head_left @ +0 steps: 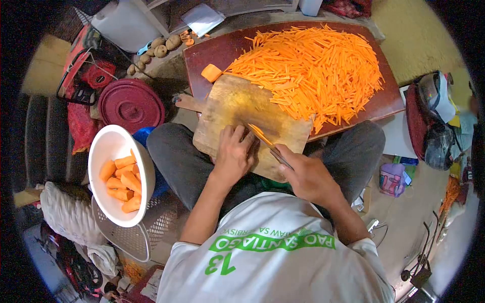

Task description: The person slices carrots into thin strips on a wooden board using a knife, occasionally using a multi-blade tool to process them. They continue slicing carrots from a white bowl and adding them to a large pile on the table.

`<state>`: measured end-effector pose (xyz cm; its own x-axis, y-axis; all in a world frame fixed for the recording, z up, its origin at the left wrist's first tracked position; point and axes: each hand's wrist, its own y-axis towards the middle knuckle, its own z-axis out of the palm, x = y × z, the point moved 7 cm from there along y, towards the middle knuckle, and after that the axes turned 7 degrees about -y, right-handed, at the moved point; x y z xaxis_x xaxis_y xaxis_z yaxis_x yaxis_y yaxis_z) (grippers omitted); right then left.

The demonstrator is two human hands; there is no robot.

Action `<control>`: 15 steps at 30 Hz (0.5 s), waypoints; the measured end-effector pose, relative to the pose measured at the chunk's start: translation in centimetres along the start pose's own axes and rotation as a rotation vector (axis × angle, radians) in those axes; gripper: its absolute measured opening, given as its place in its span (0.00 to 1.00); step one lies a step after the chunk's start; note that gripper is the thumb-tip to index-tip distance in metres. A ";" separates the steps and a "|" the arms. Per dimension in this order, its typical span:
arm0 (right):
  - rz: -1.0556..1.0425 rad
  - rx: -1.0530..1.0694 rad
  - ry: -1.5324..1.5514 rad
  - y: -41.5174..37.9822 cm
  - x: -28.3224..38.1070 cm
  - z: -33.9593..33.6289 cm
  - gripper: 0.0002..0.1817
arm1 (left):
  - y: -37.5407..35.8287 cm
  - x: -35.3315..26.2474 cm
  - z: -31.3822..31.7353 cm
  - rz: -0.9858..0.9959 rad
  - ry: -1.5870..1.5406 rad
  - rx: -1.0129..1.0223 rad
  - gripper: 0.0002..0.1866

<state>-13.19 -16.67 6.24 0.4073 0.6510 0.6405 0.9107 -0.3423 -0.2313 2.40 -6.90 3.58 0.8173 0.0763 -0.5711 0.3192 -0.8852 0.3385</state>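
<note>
A wooden cutting board (222, 108) lies over my lap and the near edge of a dark red table. My right hand (307, 174) is wrapped round the handle of a knife (275, 151), whose blade rests on the board with thin orange carrot pieces (258, 132) along it. Just left of the blade, my left hand (235, 154) presses on the board with curled fingers; what lies under them is hidden. Beyond the board, a large heap of carrot sticks (323, 70) covers much of the table. One short carrot chunk (211, 73) sits by the board's far left corner.
A white bowl (96, 171) with several peeled carrot pieces (121, 182) stands at the left. Behind it is a dark red round lid (131, 103). Several potatoes (160, 50) lie at the back left. Bags (437, 126) are at the right. The red table (199, 58) has raised edges.
</note>
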 end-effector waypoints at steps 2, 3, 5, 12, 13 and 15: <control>-0.084 -0.063 0.040 1.5 0.5 0.0 0.30 | 0.2 -0.1 0.0 0.004 -0.012 0.012 0.23; -0.126 -0.093 0.064 2.0 0.8 -0.1 0.30 | 0.1 -0.2 0.0 0.003 -0.016 0.022 0.24; -0.124 -0.092 0.073 2.3 0.9 -0.2 0.30 | -0.2 -0.2 -0.2 0.001 0.000 0.036 0.25; 0.053 0.059 0.028 0.8 1.1 0.1 0.28 | -0.6 1.1 0.3 -0.037 -0.067 0.024 0.24; -0.021 -0.017 0.046 1.2 1.3 0.1 0.28 | -0.5 1.0 0.3 -0.039 -0.060 0.019 0.23; -0.172 -0.172 0.080 2.2 1.3 0.1 0.27 | -0.3 0.8 0.1 -0.042 -0.044 0.008 0.21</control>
<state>-10.64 -16.50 6.52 0.2340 0.6562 0.7174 0.9384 -0.3453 0.0098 2.88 -6.60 2.95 0.7816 0.0932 -0.6168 0.3483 -0.8855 0.3075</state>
